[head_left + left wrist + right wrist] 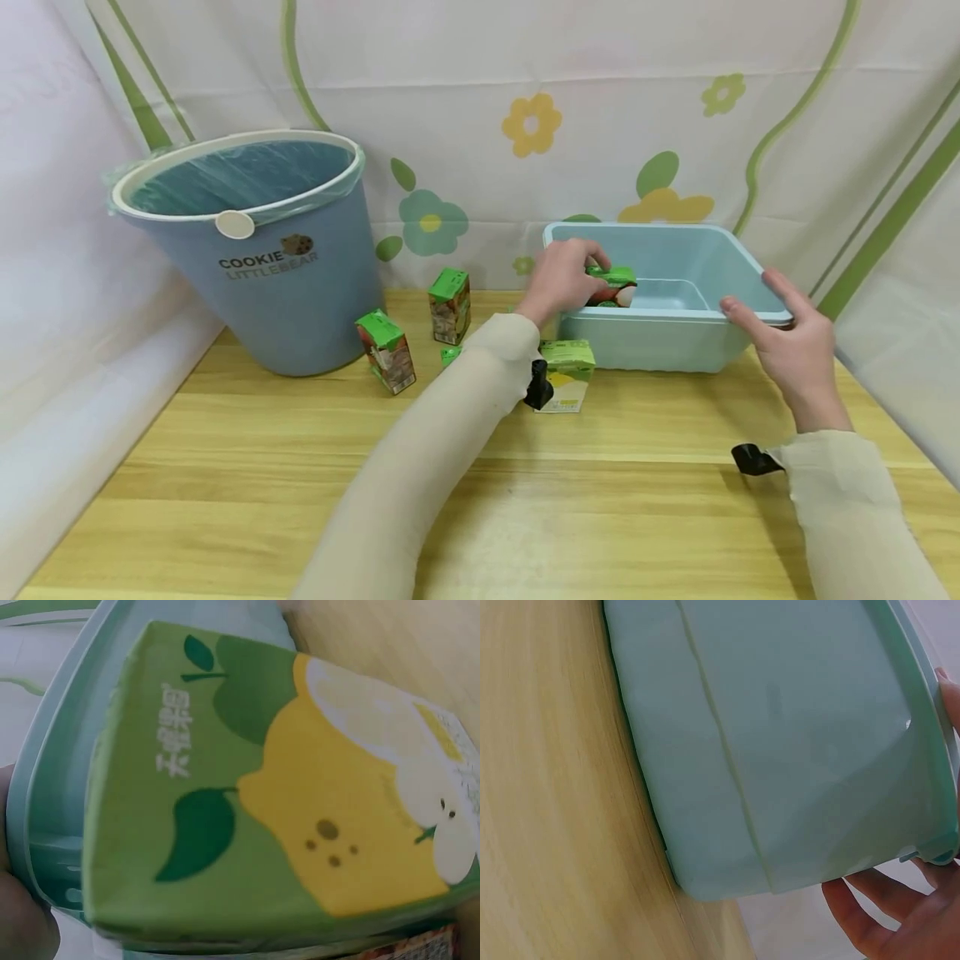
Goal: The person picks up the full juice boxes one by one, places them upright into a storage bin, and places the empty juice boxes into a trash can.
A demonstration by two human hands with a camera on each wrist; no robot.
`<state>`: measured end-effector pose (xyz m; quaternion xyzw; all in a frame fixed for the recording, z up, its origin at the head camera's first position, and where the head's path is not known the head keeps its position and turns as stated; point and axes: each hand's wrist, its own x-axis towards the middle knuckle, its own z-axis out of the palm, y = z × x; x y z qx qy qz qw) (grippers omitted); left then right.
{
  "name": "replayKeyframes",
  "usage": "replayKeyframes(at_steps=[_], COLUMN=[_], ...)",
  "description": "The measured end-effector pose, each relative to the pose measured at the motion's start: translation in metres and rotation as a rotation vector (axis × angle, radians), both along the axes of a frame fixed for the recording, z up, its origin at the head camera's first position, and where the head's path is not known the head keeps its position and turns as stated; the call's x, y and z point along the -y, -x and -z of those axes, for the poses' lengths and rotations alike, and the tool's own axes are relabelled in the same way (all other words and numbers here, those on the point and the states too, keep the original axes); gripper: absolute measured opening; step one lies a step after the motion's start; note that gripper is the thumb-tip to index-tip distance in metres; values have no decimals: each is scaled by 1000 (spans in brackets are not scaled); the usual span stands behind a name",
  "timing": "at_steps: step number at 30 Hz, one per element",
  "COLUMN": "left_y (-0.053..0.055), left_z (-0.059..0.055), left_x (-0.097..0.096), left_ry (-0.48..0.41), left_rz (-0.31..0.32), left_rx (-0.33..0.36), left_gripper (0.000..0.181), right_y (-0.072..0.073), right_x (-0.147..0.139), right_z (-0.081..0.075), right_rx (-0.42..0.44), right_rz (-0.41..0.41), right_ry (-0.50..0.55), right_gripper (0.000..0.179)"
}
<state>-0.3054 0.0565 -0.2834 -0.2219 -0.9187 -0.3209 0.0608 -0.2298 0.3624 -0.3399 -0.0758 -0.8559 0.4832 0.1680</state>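
Note:
My left hand [566, 279] reaches over the near left rim of a light blue plastic tub [645, 342] and grips a small juice box [615, 287] with a green top, inside the tub at its left end. The right hand [798, 350] holds the tub's front right corner by the rim, thumb on top. In the right wrist view, its fingers [855, 915] curl up against the tub's outer wall [780, 750]. Below the left wrist stands a green and yellow lemon drink carton [567, 379]; in the left wrist view this carton [300, 795] fills most of the picture.
A blue bin [300, 283] with a clear liner stands at the back left. Two small juice boxes with green tops, one upright [450, 308] and one nearer the bin [386, 352], are on the wooden table [570, 517]. Another green top [448, 356] peeks out behind the left sleeve.

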Motion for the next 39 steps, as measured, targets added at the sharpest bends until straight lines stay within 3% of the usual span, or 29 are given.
replayKeyframes(at_steps=[9,15,23,28,33,39], left_y=[0,-2,-7,-16,-28,-41], left_z=[-9,-10,-7,-8,-14,-22], left_x=[-6,-6,-4,0,13,34], left_ry=[116,138,-30,-186,-406,-503], left_rz=[31,64,53,89,144,172], left_rx=[50,62,108,168,282,310], left_gripper=[15,22,24,22,21,23], right_y=[-1,0,-1,-2,-2,-1], right_x=[-1,1,2,2,3,2], right_z=[-2,-2,-2,-3,-4,-2], right_rx=[-1,4,-4,-1,5,6], right_rz=[4,6,11,14,11,8], right_ry=[-1,-4,-5,7,0,-6], right_gripper=[80,80,81,81,81,81])
